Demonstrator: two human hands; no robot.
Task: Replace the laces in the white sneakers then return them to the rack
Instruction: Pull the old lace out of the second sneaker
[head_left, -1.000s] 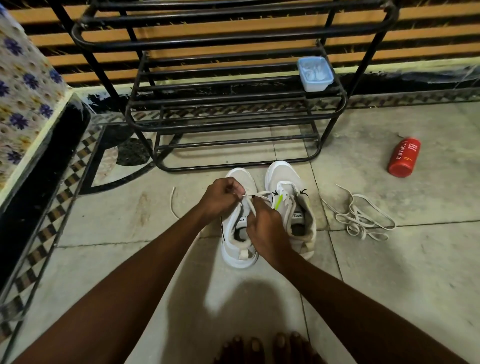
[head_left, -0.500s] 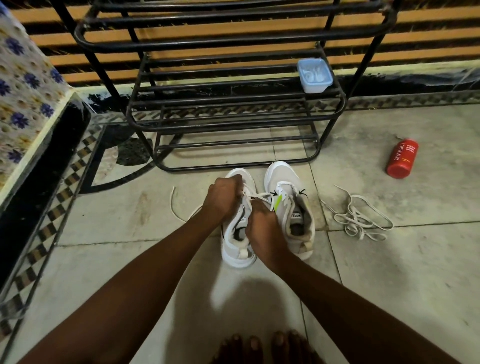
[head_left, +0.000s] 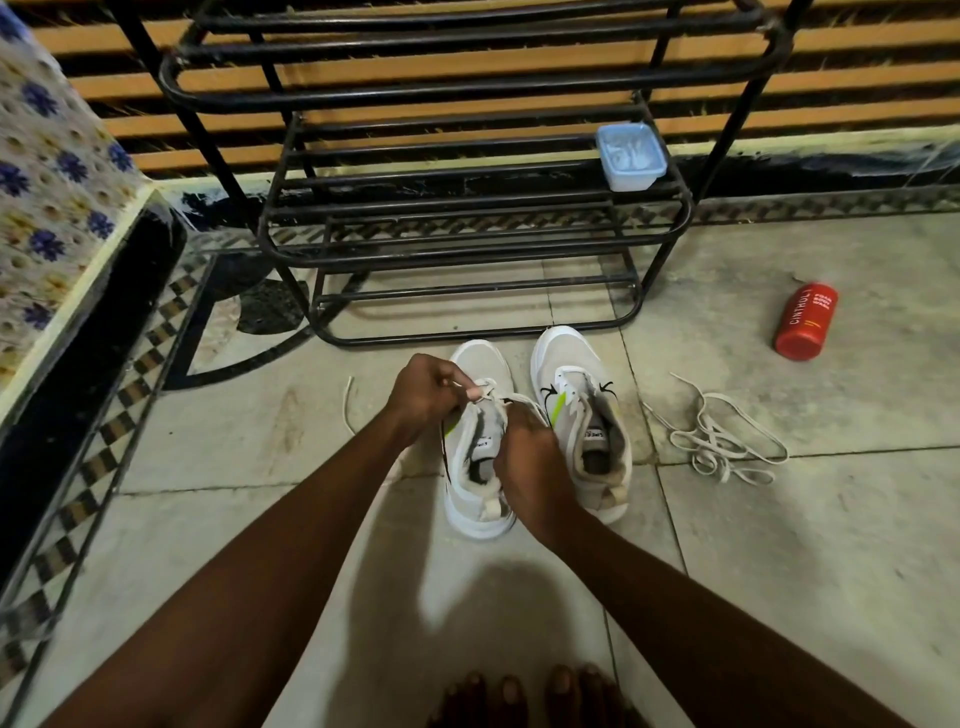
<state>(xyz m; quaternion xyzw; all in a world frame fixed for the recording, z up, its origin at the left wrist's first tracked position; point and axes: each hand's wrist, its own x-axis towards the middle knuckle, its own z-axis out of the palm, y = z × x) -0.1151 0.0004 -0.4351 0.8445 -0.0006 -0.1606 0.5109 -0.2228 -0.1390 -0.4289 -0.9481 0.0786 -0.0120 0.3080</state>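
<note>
Now | left hand (head_left: 431, 389) pinches lace (head_left: 511, 399) over left sneaker (head_left: 480, 361), fingers (head_left: 460, 383) clenched | right hand (head_left: 530, 457) grips its other end, just right | sneaker on floor (head_left: 260, 441) before rack (head_left: 467, 255), toe to rack, long axis away from person | lace runs crosswise between hands; eyelets look nearer left hand.

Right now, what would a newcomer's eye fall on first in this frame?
The left hand and right hand meet at centre, pinching a lace over one of the white sneakers on the floor. To their right lie a heap of loose laces and a red bottle on its side; behind stands a black rack holding a pale blue tub.
</note>
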